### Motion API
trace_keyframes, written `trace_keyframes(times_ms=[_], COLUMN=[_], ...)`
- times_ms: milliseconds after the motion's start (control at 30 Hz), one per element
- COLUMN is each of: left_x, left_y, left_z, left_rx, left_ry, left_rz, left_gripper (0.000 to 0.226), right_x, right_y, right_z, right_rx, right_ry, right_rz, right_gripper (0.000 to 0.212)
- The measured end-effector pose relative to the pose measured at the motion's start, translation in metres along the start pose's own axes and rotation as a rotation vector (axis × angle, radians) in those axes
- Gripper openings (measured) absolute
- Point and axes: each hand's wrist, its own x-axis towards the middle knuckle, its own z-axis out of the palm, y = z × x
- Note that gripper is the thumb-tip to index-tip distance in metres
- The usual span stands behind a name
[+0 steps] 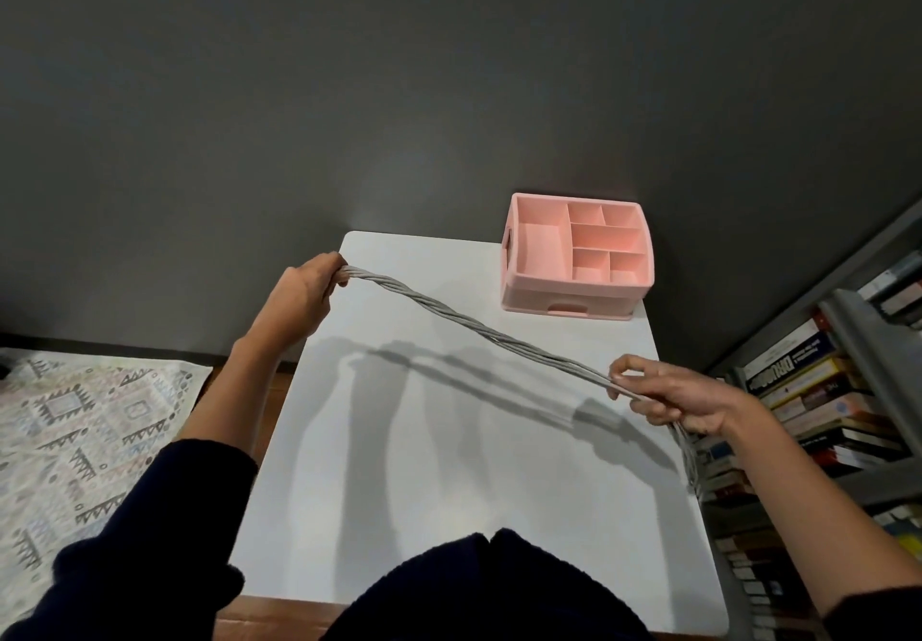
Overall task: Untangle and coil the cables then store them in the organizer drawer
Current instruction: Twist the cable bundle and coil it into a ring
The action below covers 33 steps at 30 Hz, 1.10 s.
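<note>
Our left hand (pixel 304 298) grips one end of the twisted grey cables (pixel 479 333), our right hand (pixel 683 398) pinches the other, stretched above the table (pixel 399 491); organizer (pixel 578 261) at its far right corner.

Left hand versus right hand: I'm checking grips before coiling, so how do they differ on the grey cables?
The left hand wraps a fist round the grey cables; the right hand holds them with looser fingers. The left hand is at the table's far left corner, the right hand nearer, at its right edge. The cables stop at the left hand but hang past the right hand. Both hold the same bundle.
</note>
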Motion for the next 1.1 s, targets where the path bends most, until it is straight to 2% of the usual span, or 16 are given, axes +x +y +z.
trace_keyframes(times_ms=[67, 167, 300, 400, 500, 567, 667, 700, 767, 900, 1000, 1100], left_x=[-0.001, -0.003, -0.006, -0.009, -0.011, -0.013, -0.015, -0.015, -0.014, -0.011, -0.009, -0.005], left_y=[-0.004, -0.008, -0.013, -0.015, -0.011, -0.005, 0.001, 0.004, 0.010, 0.026, 0.051, 0.088], left_z=[-0.001, 0.000, -0.001, -0.004, -0.005, -0.003, 0.002, 0.004, 0.007, 0.020, 0.031, 0.037], left_rx=[0.008, 0.016, -0.009, -0.023, -0.051, -0.075, -0.104, -0.120, -0.159, -0.258, -0.319, -0.338], left_ry=[0.004, -0.004, -0.016, -0.035, -0.057, -0.061, -0.054, -0.056, -0.050, -0.002, -0.001, -0.065], left_rz=[-0.003, -0.019, -0.052, -0.113, -0.156, -0.221, -0.295, -0.304, -0.337, -0.427, -0.388, -0.209], left_gripper=[0.014, 0.012, 0.013, 0.015, 0.018, 0.017, 0.013, 0.014, 0.017, 0.018, 0.020, 0.027], right_x=[0.003, 0.005, 0.001, 0.005, 0.009, 0.010, 0.014, 0.016, 0.022, 0.034, 0.039, 0.047], right_y=[-0.001, -0.001, 0.009, 0.026, 0.032, 0.030, 0.027, 0.025, 0.022, 0.016, 0.003, -0.007], right_z=[0.006, 0.013, 0.019, 0.019, 0.017, 0.022, 0.030, 0.032, 0.037, 0.050, 0.066, 0.087], right_rx=[-0.166, -0.456, -0.766, -0.983, -1.073, -1.151, -1.271, -1.212, -0.938, -0.325, -0.208, -0.254], right_ry=[0.142, 0.268, 0.381, 0.361, 0.460, 0.603, 0.651, 0.615, 0.521, 0.432, 0.385, 0.319], right_rz=[-0.132, -0.319, -0.524, -0.656, -0.741, -0.684, -0.366, -0.257, -0.111, 0.147, 0.256, 0.325], right_gripper=[0.007, 0.015, 0.024, 0.025, 0.033, 0.024, 0.028, 0.034, 0.041, 0.033, 0.032, 0.032])
